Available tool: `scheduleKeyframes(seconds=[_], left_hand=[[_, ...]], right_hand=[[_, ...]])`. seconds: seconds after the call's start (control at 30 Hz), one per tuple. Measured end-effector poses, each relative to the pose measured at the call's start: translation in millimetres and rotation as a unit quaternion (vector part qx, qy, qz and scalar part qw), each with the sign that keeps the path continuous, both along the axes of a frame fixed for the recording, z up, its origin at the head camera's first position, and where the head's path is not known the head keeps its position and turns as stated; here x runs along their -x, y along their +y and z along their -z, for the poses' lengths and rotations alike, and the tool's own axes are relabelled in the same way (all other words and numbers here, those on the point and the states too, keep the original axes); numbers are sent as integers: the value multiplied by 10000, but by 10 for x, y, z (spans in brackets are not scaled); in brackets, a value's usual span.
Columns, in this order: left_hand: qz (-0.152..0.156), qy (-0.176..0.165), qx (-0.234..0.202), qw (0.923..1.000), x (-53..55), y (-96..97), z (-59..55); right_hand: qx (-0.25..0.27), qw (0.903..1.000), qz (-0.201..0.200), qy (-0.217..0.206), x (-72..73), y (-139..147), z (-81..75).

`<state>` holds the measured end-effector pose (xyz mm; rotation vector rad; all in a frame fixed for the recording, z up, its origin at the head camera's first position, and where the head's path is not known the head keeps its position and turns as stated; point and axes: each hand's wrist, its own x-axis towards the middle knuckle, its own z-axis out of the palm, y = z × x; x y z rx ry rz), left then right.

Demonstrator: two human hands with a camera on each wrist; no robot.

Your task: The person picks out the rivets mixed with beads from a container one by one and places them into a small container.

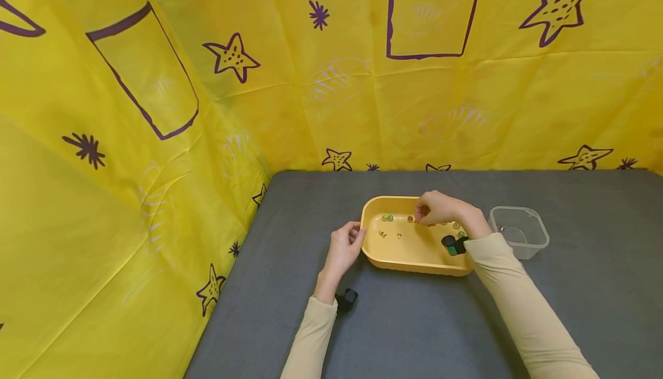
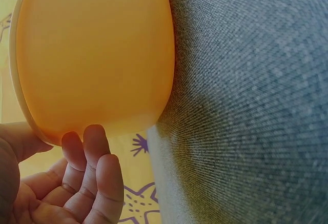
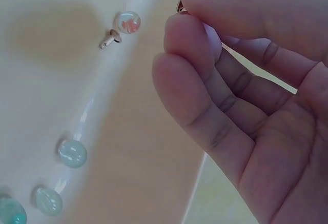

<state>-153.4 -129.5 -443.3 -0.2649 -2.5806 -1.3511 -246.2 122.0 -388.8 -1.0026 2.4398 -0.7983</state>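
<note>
My left hand (image 1: 346,248) grips the left rim of a yellow plastic basin (image 1: 414,266); in the left wrist view, its curled fingers (image 2: 96,141) touch the outer wall. Over the basin's far side, my right hand (image 1: 439,209) pinches a small metal piece (image 3: 180,6) between thumb and fingertips, mostly hidden. On the basin floor lie glass marbles, among them a pale green marble (image 3: 72,153) and a clear marble with orange inside (image 3: 128,23). Beside the latter is a small metal stud (image 3: 110,39). More small brass-coloured pieces (image 1: 382,234) lie nearer the left end.
To the basin's right stands a clear plastic container (image 1: 530,250) with a small dark item (image 1: 501,228) inside. Both containers rest on a grey cloth-covered table (image 1: 414,327). A yellow curtain (image 1: 290,114) with purple drawings borders the table at the back and left.
</note>
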Motion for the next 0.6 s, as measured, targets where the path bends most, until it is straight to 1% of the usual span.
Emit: scheduleKeyframes(seconds=[0.1,0.37,0.6], left_hand=[[8,11,5,10000,5,0,3],[10,16,0,10000,5,-6,0],[-13,180,83,9998,11,-5,3]], right_hand=[[8,10000,17,67,-12,23,-29],[93,9999,97,23,-16,118,-94],[179,9997,124,50,-45,232,-139]])
